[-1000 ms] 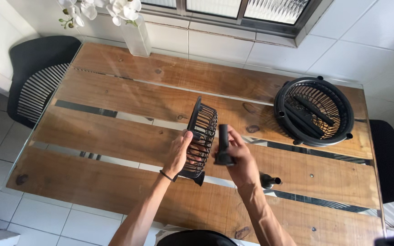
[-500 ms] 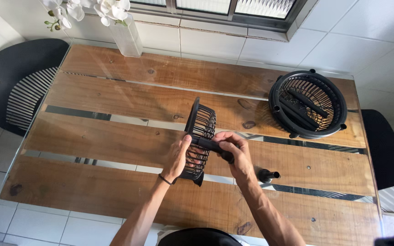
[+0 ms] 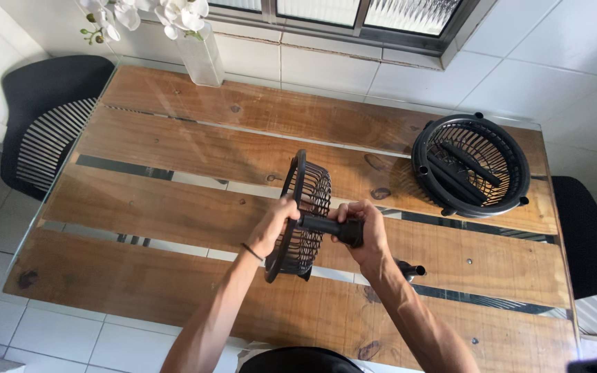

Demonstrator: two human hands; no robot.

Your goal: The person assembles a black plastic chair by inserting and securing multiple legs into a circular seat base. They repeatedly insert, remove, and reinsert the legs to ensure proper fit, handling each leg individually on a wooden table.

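We now hold the black post [image 3: 329, 226] level against the wire grille [image 3: 302, 217], where a second ago it stood upright beside it. Our right hand [image 3: 364, 231] wraps the post; our left hand [image 3: 276, 224] clasps the grille's rim above the surface [image 3: 174, 207].

free: left tabletop [image 3: 146, 207] | blocked right: basket [image 3: 471, 166], peg [image 3: 409, 269]

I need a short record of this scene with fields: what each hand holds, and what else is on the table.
left hand: grips rim of black wire basket, held on edge above table
right hand: holds black tube against basket
table: wood planks under glass
second basket: flat at far right, black tubes inside
vase: far edge, white flowers
chairs: black, left and right ends
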